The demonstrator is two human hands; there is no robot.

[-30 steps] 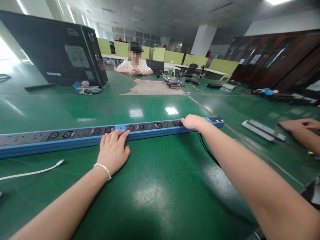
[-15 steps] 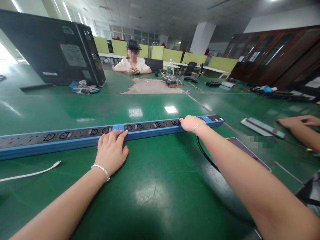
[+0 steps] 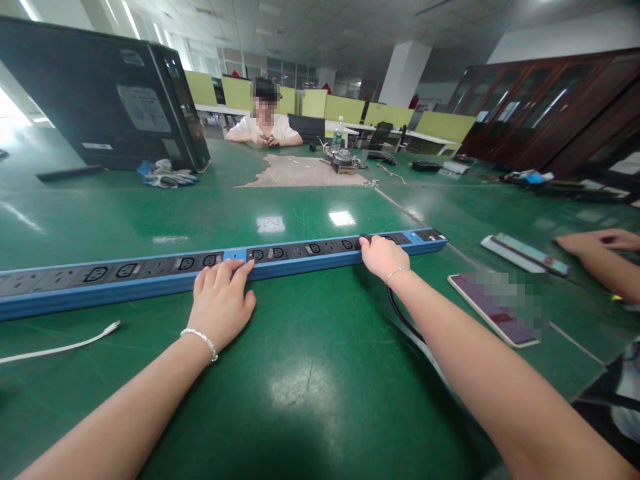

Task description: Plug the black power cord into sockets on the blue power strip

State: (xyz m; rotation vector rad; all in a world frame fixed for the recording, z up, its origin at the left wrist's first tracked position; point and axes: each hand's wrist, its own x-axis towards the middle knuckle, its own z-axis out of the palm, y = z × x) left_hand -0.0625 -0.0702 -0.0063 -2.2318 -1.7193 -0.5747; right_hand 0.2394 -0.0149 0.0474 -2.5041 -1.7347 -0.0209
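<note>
A long blue power strip (image 3: 300,269) with a row of black sockets lies across the green table (image 3: 310,333). My left hand (image 3: 221,297) rests on its front edge near the blue section at the middle, fingers spread and nothing in them. Farther right, my right hand (image 3: 384,257) is closed at the strip's sockets. A black cable (image 3: 400,315) runs from under that hand down behind my right forearm. The plug end is mostly hidden by my fingers.
Left of my hands lies a white cable (image 3: 75,347). To the right are a purple-faced phone (image 3: 493,310), another device (image 3: 527,253) and a person's hands (image 3: 595,241). Gloves (image 3: 165,174) lie by a black computer case (image 3: 110,107). Another person (image 3: 265,127) sits across.
My right hand and forearm have shifted slightly down and left, uncovering more of the purple-faced phone. The black cable has moved with them. My left hand stays on the strip.
</note>
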